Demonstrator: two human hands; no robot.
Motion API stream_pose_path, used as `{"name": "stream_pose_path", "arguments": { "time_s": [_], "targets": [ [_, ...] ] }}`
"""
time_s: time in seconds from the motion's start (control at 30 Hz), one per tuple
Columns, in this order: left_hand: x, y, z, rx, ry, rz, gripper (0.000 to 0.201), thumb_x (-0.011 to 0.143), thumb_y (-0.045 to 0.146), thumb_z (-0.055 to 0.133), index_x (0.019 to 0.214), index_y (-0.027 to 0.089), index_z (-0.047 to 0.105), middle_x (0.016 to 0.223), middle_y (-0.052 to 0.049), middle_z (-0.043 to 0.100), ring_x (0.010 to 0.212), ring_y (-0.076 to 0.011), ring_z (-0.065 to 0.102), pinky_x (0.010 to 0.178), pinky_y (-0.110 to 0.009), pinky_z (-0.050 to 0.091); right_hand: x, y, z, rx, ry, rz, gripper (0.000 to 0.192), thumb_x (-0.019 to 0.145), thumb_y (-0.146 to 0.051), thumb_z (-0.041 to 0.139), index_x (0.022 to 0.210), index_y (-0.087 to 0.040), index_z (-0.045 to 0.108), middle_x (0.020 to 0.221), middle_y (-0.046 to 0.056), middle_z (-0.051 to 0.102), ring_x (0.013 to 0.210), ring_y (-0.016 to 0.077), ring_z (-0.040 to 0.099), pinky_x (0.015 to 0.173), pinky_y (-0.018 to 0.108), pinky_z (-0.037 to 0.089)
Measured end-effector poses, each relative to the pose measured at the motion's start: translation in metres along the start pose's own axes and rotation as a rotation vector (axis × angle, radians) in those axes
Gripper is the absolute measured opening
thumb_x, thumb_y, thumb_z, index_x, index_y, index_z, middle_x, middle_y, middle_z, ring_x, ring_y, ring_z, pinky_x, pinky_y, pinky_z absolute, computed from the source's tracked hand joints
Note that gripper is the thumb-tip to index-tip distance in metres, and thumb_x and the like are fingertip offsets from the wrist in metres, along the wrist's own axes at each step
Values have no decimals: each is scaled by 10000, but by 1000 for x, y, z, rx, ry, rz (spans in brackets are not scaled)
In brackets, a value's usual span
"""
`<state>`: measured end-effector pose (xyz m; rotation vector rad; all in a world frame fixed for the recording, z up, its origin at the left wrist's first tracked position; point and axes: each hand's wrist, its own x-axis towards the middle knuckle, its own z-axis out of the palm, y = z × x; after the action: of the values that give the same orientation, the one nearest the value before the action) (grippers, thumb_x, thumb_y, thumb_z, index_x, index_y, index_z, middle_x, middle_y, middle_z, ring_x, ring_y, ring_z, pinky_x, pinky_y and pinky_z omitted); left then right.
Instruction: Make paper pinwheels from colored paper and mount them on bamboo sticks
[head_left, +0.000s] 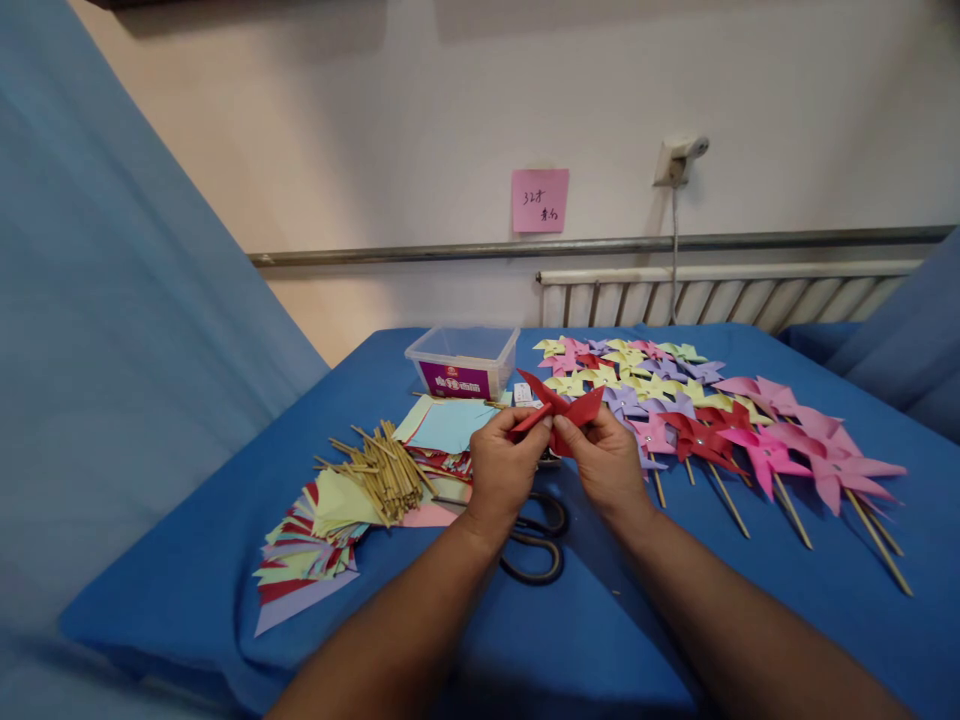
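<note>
A red paper pinwheel head (pixel 556 410) is held up between both hands above the blue table (pixel 645 620). My left hand (pixel 501 468) pinches its left flap and my right hand (pixel 604 462) pinches its lower middle. Black scissors (pixel 537 545) lie on the cloth just beneath my hands. Left of my left hand lie a bundle of thin wooden sticks (pixel 381 470) and a fan of cut coloured paper squares (pixel 309 540).
Several finished pinwheels (pixel 757 440) on sticks, pink, red, yellow and purple, cover the table's right half. A clear plastic box (pixel 463 361) stands at the back, with light blue paper sheets (pixel 450 425) before it. A radiator (pixel 720 298) and a pink wall note (pixel 539 200) lie behind.
</note>
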<state>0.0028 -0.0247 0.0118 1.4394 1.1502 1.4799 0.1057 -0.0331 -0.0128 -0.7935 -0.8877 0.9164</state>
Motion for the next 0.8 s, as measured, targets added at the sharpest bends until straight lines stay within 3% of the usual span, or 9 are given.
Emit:
{"name": "stream_pose_path", "arguments": {
  "time_s": [0.5, 0.8],
  "targets": [
    [1, -6, -1, -17, -24, 20, 171, 703, 311, 729, 808, 176, 741, 754, -8, 701, 706, -136, 598, 681, -237, 457, 1, 0, -2, -23, -14, -8, 203, 712, -353, 752, 822, -210, 660, 759, -13, 678, 713, 142, 604, 677, 284, 503],
    [8, -3, 0, -198, -62, -83, 264, 662, 319, 763, 851, 146, 704, 800, -27, 703, 727, -140, 623, 704, -256, 487, 3, -3, -5, -17, -53, 28, 224, 710, -376, 760, 833, -211, 670, 774, -12, 687, 716, 152, 620, 701, 308, 514]
  ]
}}
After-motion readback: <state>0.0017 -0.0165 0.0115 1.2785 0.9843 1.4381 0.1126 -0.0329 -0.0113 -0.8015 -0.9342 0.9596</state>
